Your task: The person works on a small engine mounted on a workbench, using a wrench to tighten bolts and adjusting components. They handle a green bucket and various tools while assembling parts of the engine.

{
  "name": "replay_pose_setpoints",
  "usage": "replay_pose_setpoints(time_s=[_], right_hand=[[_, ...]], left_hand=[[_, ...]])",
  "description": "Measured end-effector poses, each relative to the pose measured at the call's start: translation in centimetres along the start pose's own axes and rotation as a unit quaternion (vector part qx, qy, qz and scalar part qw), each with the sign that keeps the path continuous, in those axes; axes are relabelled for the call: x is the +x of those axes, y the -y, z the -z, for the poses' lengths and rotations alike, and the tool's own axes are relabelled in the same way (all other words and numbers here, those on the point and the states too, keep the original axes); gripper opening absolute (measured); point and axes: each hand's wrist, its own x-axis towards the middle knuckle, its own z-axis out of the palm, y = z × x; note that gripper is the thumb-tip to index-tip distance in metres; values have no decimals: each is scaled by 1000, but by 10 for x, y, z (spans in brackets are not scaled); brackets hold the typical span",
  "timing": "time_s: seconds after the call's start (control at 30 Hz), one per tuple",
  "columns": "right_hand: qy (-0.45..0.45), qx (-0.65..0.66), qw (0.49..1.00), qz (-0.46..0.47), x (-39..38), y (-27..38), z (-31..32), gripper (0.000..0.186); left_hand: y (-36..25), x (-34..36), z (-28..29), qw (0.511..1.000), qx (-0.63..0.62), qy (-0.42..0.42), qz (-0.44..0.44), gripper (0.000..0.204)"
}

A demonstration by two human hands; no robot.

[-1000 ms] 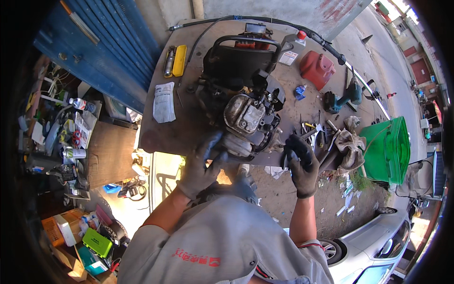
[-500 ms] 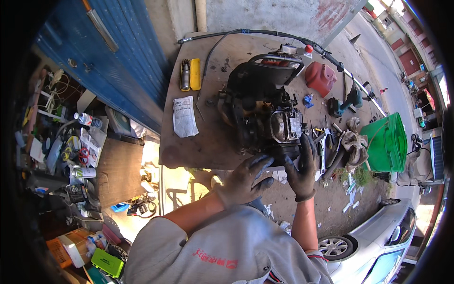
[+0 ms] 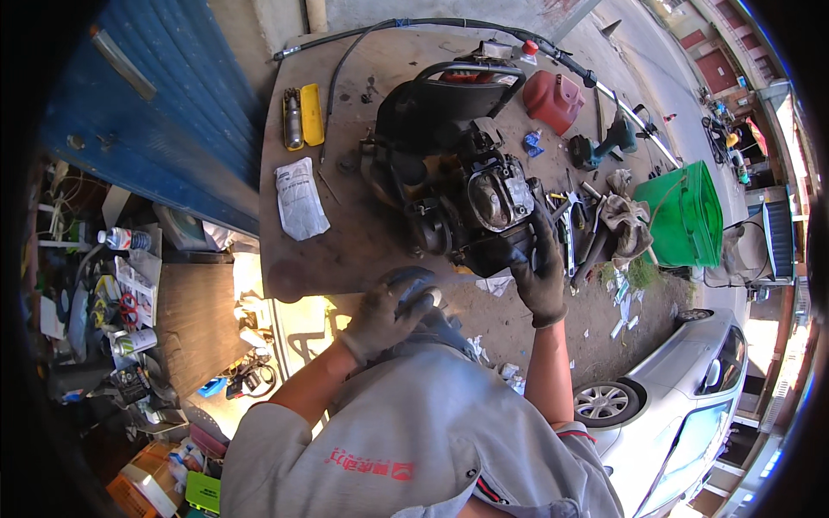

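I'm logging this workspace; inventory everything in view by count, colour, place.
table: 1, brown, centre
engine: 1, black and silver, on table
open case: 1, yellow, table's left
packet: 1, white, below case
jerrycan: 1, red, table's far right
drill: 1, teal, right of jerrycan
bucket: 1, green, right of table
door: 1, blue, upper left
car: 1, silver, lower right
clutter: uncounted, mixed, left
left hand: 1, grey glove, by table's edge
right hand: 1, grey glove, beside engine

Engine [image 3: 499,200] at a new angle

Grimy black-and-silver engine [image 3: 484,197], on table [image 3: 324,263]
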Motion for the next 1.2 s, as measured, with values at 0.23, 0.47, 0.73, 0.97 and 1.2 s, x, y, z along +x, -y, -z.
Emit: replay_pose_setpoints(time_s=[0.23, 0.47, 0.73, 0.97, 1.2], right_hand=[[37, 130, 988, -68, -5, -21, 3, 96], [39, 185, 980, -64, -1, -21, 7, 90], [76, 187, 976, -81, -2, -31, 14, 92], [56, 193, 976, -77, -11, -30, 9, 91], [21, 80, 996, -33, -5, -10, 3, 82]], left_hand=[[12, -3, 8, 1000, 2, 15, 12, 38], [24, -8, 6, 999, 28, 25, 28, 38], [23, -7, 3, 998, 49, 27, 13, 37], [59, 3, 16, 995, 31, -27, 90, 38], [140, 103, 109, 931, 182, -204, 241, 32]])
